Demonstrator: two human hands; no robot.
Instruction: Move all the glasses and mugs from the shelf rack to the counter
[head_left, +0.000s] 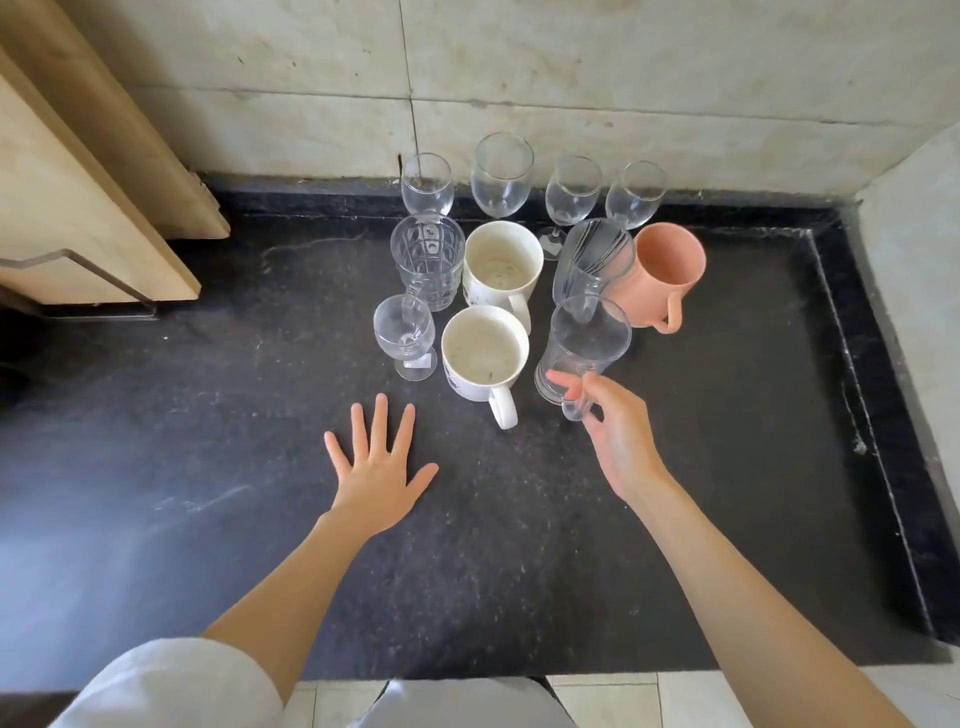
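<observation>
Head view. Pale grey-white sleeve (171, 686), soft fabric, at the lower left edge; bare forearms reach forward from it.

Left hand (376, 467): palm down, fingers spread wide and straight, holding nothing, over or on the counter (208, 519), which is black speckled stone with a matt, dusty surface and a raised border along its right side.

Right hand (618, 436): fingers loosely curled around the curved handle of a clear glass mug (584, 348), a tall, smooth-walled piece standing on the counter at the front right of the group.

Front row, left of it: white ceramic mug (485, 353), round-mouthed, with a dark printed motif on its side too small to read; short stemmed glass (405, 332) on a square foot.

Middle row: cut-pattern glass tumbler (428, 260), faceted wall; second white mug (501, 265) with similar dark print; ribbed clear glass (592, 260), possibly another handled mug, just behind the held one; salmon-pink mug (665, 275), matt, looped handle.

Back row, by the wall: four clear wine glasses (502, 174), rounded bowls on thin stems.

Surroundings: pale stone wall tiles (623, 78), stained, dark grout lines; light wooden panel (78, 182) at left.
</observation>
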